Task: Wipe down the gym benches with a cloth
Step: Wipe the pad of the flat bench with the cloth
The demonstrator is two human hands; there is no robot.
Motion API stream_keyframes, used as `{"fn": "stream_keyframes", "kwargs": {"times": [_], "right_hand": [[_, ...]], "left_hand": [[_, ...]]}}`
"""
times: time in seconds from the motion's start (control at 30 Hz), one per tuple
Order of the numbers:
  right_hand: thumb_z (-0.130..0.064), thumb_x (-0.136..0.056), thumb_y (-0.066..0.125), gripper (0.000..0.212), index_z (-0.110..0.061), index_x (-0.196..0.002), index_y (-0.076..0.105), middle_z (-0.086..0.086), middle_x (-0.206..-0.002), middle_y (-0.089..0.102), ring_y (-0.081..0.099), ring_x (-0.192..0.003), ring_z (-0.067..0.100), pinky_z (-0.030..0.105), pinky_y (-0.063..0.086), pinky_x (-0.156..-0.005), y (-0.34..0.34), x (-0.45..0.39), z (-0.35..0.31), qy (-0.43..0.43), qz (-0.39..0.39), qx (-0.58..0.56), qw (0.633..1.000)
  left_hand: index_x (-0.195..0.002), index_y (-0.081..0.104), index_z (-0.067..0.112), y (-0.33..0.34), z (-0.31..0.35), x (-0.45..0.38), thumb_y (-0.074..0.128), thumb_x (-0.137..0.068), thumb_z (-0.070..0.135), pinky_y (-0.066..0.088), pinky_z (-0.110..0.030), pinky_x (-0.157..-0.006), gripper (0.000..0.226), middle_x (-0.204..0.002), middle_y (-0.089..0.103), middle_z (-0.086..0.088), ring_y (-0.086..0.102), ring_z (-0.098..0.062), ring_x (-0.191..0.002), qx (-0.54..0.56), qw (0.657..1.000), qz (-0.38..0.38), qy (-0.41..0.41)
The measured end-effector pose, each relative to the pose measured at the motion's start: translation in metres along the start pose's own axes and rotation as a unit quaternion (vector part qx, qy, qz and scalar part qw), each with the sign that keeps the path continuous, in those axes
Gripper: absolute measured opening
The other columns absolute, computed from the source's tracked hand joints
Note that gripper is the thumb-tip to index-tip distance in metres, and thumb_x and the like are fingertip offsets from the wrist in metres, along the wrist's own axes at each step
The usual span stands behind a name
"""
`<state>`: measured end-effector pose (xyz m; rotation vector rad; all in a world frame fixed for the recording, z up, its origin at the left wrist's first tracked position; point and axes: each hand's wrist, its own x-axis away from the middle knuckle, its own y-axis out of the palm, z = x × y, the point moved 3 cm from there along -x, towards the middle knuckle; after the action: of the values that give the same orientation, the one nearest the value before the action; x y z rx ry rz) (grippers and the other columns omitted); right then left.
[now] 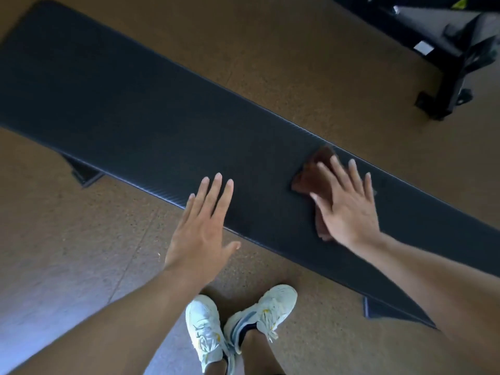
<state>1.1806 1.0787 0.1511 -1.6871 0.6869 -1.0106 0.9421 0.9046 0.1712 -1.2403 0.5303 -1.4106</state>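
the cloth (315,175), a small reddish-brown rag, lies flat on the dark padded gym bench (140,109), right of centre in the frame and close to the pad's far edge. the right hand (349,209) rests on top of it with its fingers (334,169) straight and spread, palm down, so only the upper left corner and a strip at the lower left of the rag show from under it. the left hand (201,234) is just beside it toward the centre of the frame, fingers straight and close together, fingertips lying over the bench's near edge and holding nothing. the bench runs as a long diagonal from the upper left to the lower right, its surface finely ribbed and matte. the rag looks thin, soft and light, so it will likely bunch or fold if pushed from one corner; a flat palm over its middle, as here, seems the best hold, with pressure spread through the fingers to keep it open as it slides. the ribbed vinyl should give some drag rather than slip. most of the pad toward the upper left looks yet to be covered, though that is a guess. white trainers (235,323) stand on the brown speckled floor (284,50) at the bottom, and a black equipment frame (457,47) sits in the upper right, carrying small pale stickers too blurred to read; no other writing or brand is legible.
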Motion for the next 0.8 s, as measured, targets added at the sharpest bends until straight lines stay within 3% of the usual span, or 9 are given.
{"fn": "stream_keyframes", "kwargs": {"times": [0.1, 0.2, 0.3, 0.4, 0.5, 0.57, 0.63, 0.7, 0.8], "right_hand": [[-0.055, -0.109, 0.032, 0.061, -0.037, -0.165, 0.018, -0.01, -0.176, 0.007, -0.002, -0.163, 0.023, 0.053, -0.003, -0.131, -0.011, -0.071, -0.044, 0.161, 0.021, -0.116, 0.98], [-0.053, -0.109, 0.034, 0.061, -0.035, -0.165, 0.02, -0.012, -0.176, 0.008, -0.002, -0.163, 0.022, 0.052, -0.004, -0.131, -0.007, -0.1, -0.107, 0.196, 0.036, -0.152, 0.968], [-0.053, -0.106, 0.043, 0.061, -0.036, -0.163, 0.028, -0.011, -0.175, 0.018, 0.008, -0.163, 0.024, 0.052, 0.002, -0.131, 0.007, -0.085, -0.168, 0.031, 0.043, -0.105, 0.993], [-0.048, -0.104, 0.052, 0.058, -0.033, -0.159, 0.04, -0.008, -0.17, 0.032, 0.022, -0.16, 0.027, 0.053, 0.013, -0.13, 0.025, -0.04, -0.188, -0.191, 0.029, -0.04, 0.98], [-0.042, -0.103, 0.057, 0.06, -0.033, -0.16, 0.038, -0.01, -0.171, 0.029, 0.018, -0.162, 0.022, 0.049, 0.012, -0.132, 0.038, 0.013, -0.152, -0.237, -0.007, -0.008, 0.972], [-0.039, -0.101, 0.061, 0.065, -0.033, -0.16, 0.037, -0.01, -0.171, 0.027, 0.016, -0.162, 0.02, 0.049, 0.014, -0.132, 0.044, 0.051, -0.11, -0.206, -0.019, -0.003, 0.978], [-0.038, -0.1, 0.061, 0.068, -0.035, -0.162, 0.032, -0.011, -0.172, 0.025, 0.014, -0.162, 0.018, 0.051, 0.017, -0.131, 0.046, 0.09, -0.065, -0.13, -0.026, -0.004, 0.991], [-0.039, -0.104, 0.052, 0.064, -0.037, -0.163, 0.026, -0.014, -0.172, 0.019, 0.011, -0.163, 0.017, 0.051, 0.017, -0.131, 0.041, 0.12, -0.028, -0.001, -0.037, -0.033, 0.999], [-0.053, -0.106, 0.03, 0.06, -0.038, -0.164, 0.023, -0.015, -0.173, 0.013, 0.007, -0.163, 0.019, 0.05, 0.01, -0.132, 0.025, 0.127, 0.005, 0.171, -0.04, -0.084, 0.981]], "left_hand": [[-0.156, -0.03, 0.029, 0.023, -0.036, 0.054, 0.068, -0.092, 0.046, -0.005, -0.037, -0.126, 0.118, -0.168, -0.03, 0.006, -0.029, -0.011, -0.153, 0.04, 0.998, 0.016, -0.05], [-0.161, -0.019, 0.027, 0.039, -0.068, 0.094, 0.073, -0.089, 0.04, 0.004, -0.043, -0.127, 0.118, -0.171, -0.018, 0.005, -0.02, -0.012, -0.157, 0.067, 0.993, 0.014, -0.1], [-0.16, -0.019, 0.029, 0.041, -0.079, 0.111, 0.067, -0.091, 0.045, 0.006, -0.044, -0.128, 0.112, -0.171, -0.018, 0.006, -0.022, -0.01, -0.156, 0.09, 0.988, 0.001, -0.129], [-0.159, -0.022, 0.028, 0.036, -0.072, 0.109, 0.066, -0.092, 0.042, 0.0, -0.039, -0.128, 0.112, -0.17, -0.023, 0.007, -0.028, -0.006, -0.153, 0.101, 0.987, -0.003, -0.126], [-0.16, -0.021, 0.025, 0.027, -0.054, 0.099, 0.069, -0.092, 0.035, 0.0, -0.04, -0.129, 0.114, -0.17, -0.024, 0.004, -0.029, -0.008, -0.153, 0.096, 0.988, -0.007, -0.117], [-0.161, -0.018, 0.025, 0.017, -0.038, 0.09, 0.067, -0.092, 0.034, -0.004, -0.036, -0.127, 0.11, -0.17, -0.023, 0.005, -0.028, -0.009, -0.153, 0.102, 0.99, -0.001, -0.097], [-0.158, -0.024, 0.027, 0.008, -0.018, 0.084, 0.06, -0.097, 0.036, -0.019, -0.027, -0.119, 0.105, -0.165, -0.034, 0.01, -0.038, -0.004, -0.148, 0.105, 0.992, 0.0, -0.066], [-0.157, -0.026, 0.029, -0.001, -0.002, 0.078, 0.055, -0.1, 0.036, -0.026, -0.021, -0.111, 0.099, -0.162, -0.038, 0.014, -0.042, -0.001, -0.144, 0.122, 0.991, -0.002, -0.049], [-0.158, -0.022, 0.03, -0.007, 0.015, 0.077, 0.053, -0.102, 0.035, -0.021, -0.023, -0.116, 0.094, -0.164, -0.034, 0.015, -0.038, -0.001, -0.147, 0.146, 0.989, 0.008, -0.024]]}}
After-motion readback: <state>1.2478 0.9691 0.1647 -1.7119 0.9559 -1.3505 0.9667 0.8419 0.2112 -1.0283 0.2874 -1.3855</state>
